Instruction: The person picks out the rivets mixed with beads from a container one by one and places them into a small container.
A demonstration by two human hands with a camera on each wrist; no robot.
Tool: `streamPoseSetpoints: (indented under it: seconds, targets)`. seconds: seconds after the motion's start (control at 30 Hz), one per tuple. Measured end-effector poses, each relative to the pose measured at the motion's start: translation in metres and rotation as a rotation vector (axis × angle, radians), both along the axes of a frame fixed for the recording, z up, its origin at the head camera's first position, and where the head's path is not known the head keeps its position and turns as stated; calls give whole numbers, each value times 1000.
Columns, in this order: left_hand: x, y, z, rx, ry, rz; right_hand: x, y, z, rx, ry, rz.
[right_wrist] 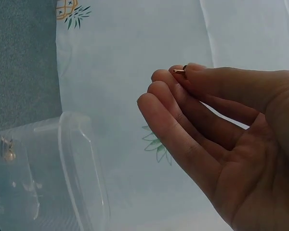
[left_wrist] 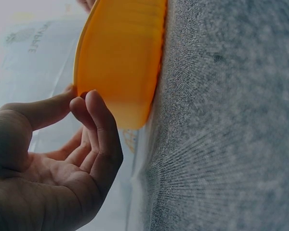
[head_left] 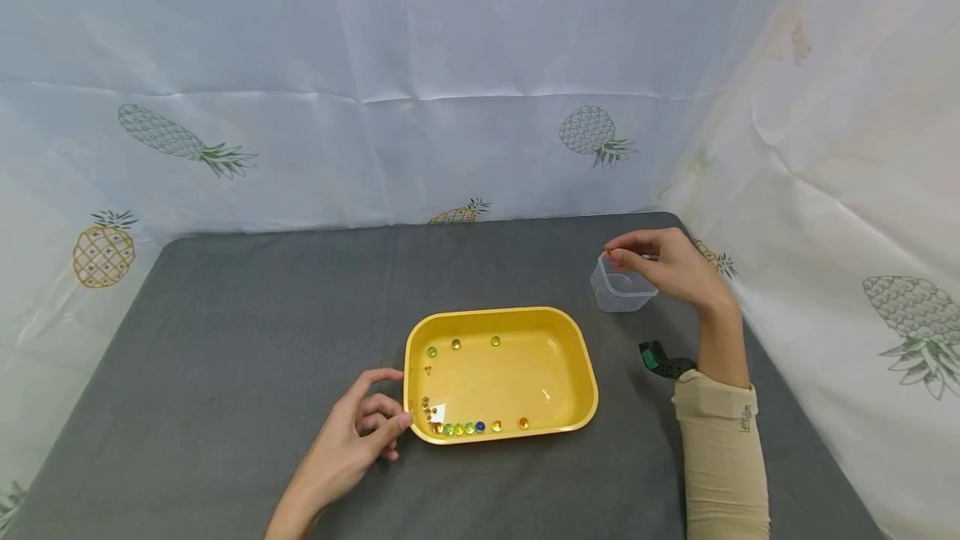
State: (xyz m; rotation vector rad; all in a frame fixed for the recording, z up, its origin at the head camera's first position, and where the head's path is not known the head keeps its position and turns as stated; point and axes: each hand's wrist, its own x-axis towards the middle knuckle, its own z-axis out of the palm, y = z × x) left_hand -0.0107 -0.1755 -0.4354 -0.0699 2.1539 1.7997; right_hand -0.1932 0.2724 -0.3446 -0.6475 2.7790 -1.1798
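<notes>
On the grey cloth lies a yellow tray [head_left: 510, 315] with glass marbles [head_left: 459, 429] and tiny gold-coloured metal pieces [head_left: 427, 407] in it. My left hand [head_left: 352, 440] holds the tray's left rim, with thumb and bent fingers at its edge; the left wrist view shows them against the orange-yellow wall [left_wrist: 120, 57]. Over a clear plastic container [head_left: 622, 300], my right hand [head_left: 667, 265] pinches a small gold-coloured metal pin [right_wrist: 179, 71] between thumb and index finger. Its head is mostly hidden by the fingertips. A similar gold piece [right_wrist: 8, 151] shows inside the container.
A black and green device [head_left: 663, 361] is at the right wrist, beyond the beige sleeve [head_left: 723, 457]. White pineapple-print cloth [head_left: 360, 157] hangs behind the table and along its sides. The dark grey cloth [head_left: 255, 340] stretches out left of the tray.
</notes>
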Motion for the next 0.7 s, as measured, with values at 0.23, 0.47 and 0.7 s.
streamPoseSetpoints:
  seconds: [0.23,0.47,0.7]
  targets:
    - [1,1,0,-6,-3,0,-3,6,-5,18,-19,-20]
    - [0,0,0,-9,-5,0,-5,10,-9,74,-19,-70]
    - [0,0,0,-9,2,-5,-8,14,-12,112,-55,-102]
